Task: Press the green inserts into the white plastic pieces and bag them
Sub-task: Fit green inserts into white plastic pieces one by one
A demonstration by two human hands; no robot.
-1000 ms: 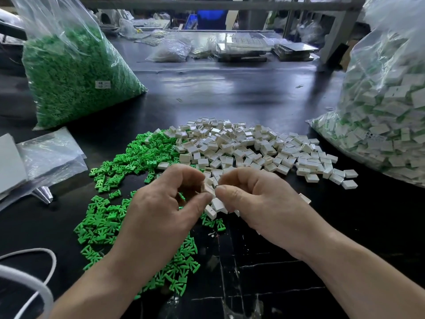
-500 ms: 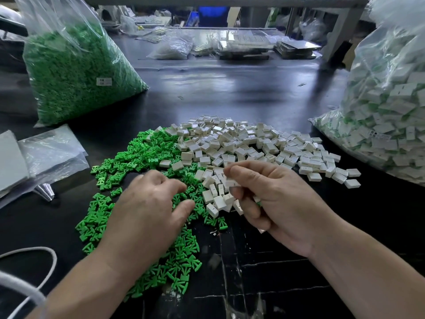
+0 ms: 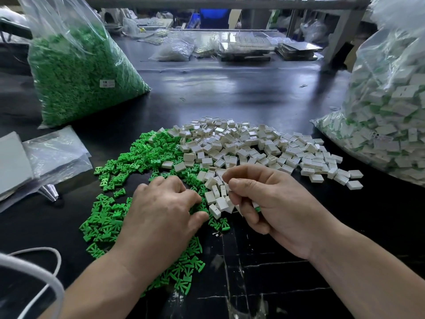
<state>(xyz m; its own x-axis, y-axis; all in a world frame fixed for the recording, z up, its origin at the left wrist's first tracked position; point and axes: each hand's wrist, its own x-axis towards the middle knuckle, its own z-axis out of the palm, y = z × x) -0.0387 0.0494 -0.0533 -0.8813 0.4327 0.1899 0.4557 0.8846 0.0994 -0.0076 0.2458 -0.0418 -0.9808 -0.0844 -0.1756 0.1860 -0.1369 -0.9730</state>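
Far L: supply bag point(image 3: 76, 72) of green stock stands on the bench point(image 3: 230, 93); flat empty bags point(image 3: 53, 153) lie nearer you. Green inserts point(image 3: 138, 157) are spread loose, w/ your L hand point(image 3: 161, 210) palm-down on them and fingers curled into the heap. Tips are hidden, so can't tell if one is pinched yet. Hands are apart, w/ a small gap between. White pieces point(image 3: 253, 143) are heaped mid-bench, touching the green heap. Your R hand point(image 3: 271, 203) is curled round a few white pieces, thumb & forefinger pinched together on top; a bit of green shows under the fingers. Far R: big bag point(image 3: 386, 116) holds what look like finished pcs. Judged step: fetching an insert for the next press-fit. Next move calls for singling out one insert, bringing it to the R hand, lining it up w/ the piece's opening and pressing it flush — bagging prob. comes after.
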